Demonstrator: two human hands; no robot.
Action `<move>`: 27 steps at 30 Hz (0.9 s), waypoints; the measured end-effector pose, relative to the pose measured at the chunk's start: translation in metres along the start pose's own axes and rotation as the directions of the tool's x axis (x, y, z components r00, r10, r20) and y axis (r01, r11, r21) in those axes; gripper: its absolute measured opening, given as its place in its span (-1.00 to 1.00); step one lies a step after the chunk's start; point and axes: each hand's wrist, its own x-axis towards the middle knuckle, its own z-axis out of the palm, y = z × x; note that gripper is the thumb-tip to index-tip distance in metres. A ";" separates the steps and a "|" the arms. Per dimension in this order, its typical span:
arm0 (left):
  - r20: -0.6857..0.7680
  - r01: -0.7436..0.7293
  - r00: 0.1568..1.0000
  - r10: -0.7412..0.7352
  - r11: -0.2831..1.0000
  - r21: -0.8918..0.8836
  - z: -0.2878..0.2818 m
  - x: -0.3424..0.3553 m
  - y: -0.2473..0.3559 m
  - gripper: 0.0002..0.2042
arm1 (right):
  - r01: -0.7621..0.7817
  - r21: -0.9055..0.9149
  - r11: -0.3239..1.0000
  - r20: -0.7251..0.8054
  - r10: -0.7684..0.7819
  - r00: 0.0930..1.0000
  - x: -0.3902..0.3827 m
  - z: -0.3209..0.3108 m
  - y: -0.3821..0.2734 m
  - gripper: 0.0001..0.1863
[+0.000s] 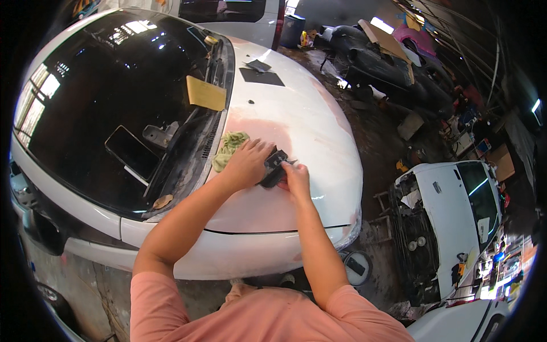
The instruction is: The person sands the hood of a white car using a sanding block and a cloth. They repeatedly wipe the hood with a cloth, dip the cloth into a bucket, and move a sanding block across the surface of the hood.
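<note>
Over the white car hood [325, 165] with pinkish patches, my left hand [248, 159] grips one side of a dark block [272, 176] that looks wrapped in dark sheet, perhaps sandpaper. The fingers of my right hand [295, 178] pinch the other side, where a dark flap sticks out. A crumpled pale green cloth [229, 142] lies just left of my left hand. Farther up the hood are a dark flat sheet [262, 77] and a smaller dark piece [257, 65]. A yellow rectangular pad [205, 91] rests by the windshield's edge.
The dark windshield [85, 97] fills the left. A pale vehicle [222, 23] stands behind the hood. Large dark parts [382, 62] are piled at back right. A stripped white car [456, 228] stands at right, and a round bucket [358, 268] sits below the hood's right corner.
</note>
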 end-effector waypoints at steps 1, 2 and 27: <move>0.037 0.074 0.997 -0.072 0.995 -0.061 0.010 -0.002 -0.003 -0.32 | -0.007 -0.013 1.000 0.024 0.007 1.000 0.009 0.002 0.004 -0.40; 0.005 0.003 1.000 -0.003 0.995 0.102 0.008 -0.005 -0.004 -0.28 | 0.044 -0.115 0.992 0.096 -0.032 0.995 0.017 0.000 0.006 -0.40; -0.460 -0.083 0.888 -0.012 0.979 -0.187 -0.036 0.008 0.009 -0.02 | 0.701 -0.655 0.282 0.594 -0.383 0.708 -0.010 0.010 -0.117 0.00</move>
